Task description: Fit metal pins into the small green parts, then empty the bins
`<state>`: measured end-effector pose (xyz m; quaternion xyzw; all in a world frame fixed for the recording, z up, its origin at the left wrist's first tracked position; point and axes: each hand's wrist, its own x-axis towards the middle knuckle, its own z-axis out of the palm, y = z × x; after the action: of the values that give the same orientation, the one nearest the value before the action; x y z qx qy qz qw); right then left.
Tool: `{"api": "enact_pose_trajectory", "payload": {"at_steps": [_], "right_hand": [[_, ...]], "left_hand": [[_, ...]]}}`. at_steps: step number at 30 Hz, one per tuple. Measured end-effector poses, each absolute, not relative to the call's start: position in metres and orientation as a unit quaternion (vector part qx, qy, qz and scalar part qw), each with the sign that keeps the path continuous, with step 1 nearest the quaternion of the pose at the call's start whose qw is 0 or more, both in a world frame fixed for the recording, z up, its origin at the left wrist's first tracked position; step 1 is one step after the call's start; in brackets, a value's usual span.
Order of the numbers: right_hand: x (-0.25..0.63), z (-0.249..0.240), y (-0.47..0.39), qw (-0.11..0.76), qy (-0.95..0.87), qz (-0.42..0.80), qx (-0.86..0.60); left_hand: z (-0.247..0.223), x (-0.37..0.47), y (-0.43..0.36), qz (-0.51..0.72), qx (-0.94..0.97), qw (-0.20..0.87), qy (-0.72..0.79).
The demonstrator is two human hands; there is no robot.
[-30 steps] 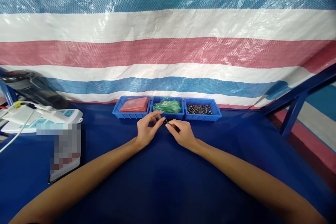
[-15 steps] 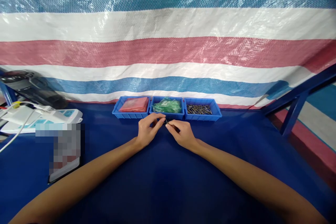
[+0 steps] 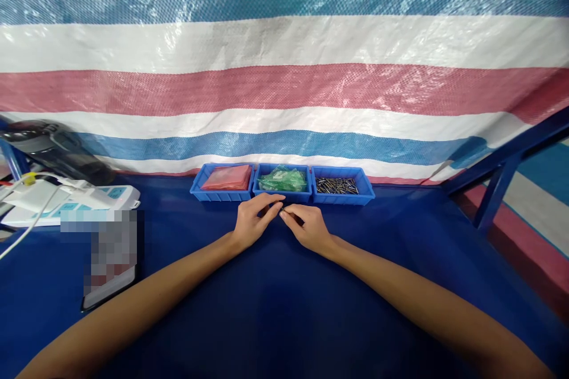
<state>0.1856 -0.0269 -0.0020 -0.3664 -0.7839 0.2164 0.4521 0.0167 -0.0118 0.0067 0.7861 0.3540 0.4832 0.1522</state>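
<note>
A tiny dark piece [image 3: 281, 209], mostly hidden, sits at the fingertips just in front of the middle blue tray [image 3: 299, 196]. The fingers of the right hand [image 3: 309, 228] look pinched on it; those of the left hand [image 3: 251, 222] nearly meet beside it, their grip impossible to tell. The step seems to be close two-handed work, calling next for steady fingertips. Green plastic [image 3: 284, 180] fills that tray, with red sheets [image 3: 227, 177] and slender metal pieces [image 3: 336, 186] either side, on a blue tabletop [image 3: 275, 296] before striped sheeting [image 3: 284, 89].

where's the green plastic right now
In the head view, the green plastic lies in the middle blue bin, between red sheets at left and metal pieces at right, beyond the left hand.
</note>
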Motion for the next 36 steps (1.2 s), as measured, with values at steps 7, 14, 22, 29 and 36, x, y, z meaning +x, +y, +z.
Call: {"api": "enact_pose_trajectory", "payload": {"at_steps": [7,14,22,29,36], "right_hand": [[0.1854,0.0027,-0.0275,0.48,-0.756,0.203,-0.396],[0.1853,0.0044,-0.0279,0.485,-0.749,0.209,-0.401],[0.1853,0.0039,-0.0278,0.475,-0.763,0.211,-0.385],[0.1854,0.0029,-0.0278,0.476,-0.756,0.215,-0.395],[0.1855,0.0051,-0.0281,0.481,-0.748,0.217,-0.402]], "left_hand": [[0.0057,0.0167,-0.0121,0.482,0.79,0.143,0.351],[0.0039,0.0163,-0.0133,0.489,0.77,0.153,0.38],[0.0043,0.0158,-0.013,0.481,0.769,0.171,0.385],[0.0048,0.0165,-0.0134,0.485,0.766,0.163,0.389],[0.0036,0.0159,-0.0135,0.486,0.764,0.167,0.39]]}}
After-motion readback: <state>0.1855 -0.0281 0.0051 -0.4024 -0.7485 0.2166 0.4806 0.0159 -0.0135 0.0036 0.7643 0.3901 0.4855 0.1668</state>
